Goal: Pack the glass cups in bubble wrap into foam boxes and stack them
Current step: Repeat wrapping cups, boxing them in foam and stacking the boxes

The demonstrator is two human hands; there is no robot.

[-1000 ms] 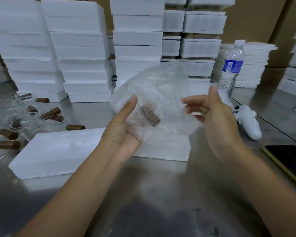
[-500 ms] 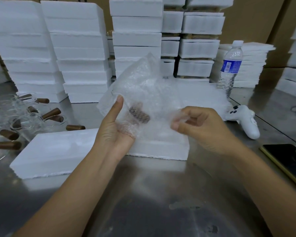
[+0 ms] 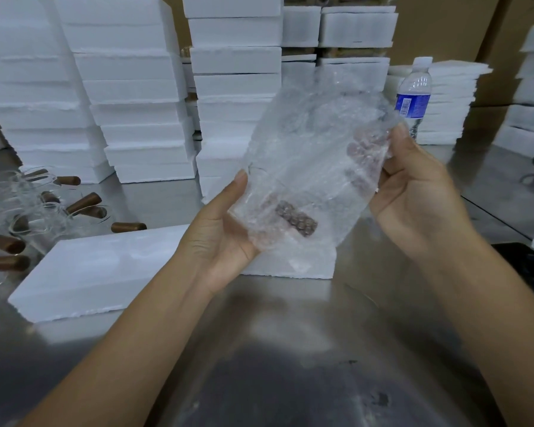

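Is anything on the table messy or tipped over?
Yes. The bare glass cups at the left lie in a jumble, brown handles pointing every way, some seemingly on their sides. The foam boxes behind are stacked neatly.

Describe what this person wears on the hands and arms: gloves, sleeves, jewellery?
Nothing is worn. The left hand and right hand are bare, without gloves, and no ring shows. The left forearm and right forearm are uncovered to the frame's edge: no sleeve, watch or bracelet in view.
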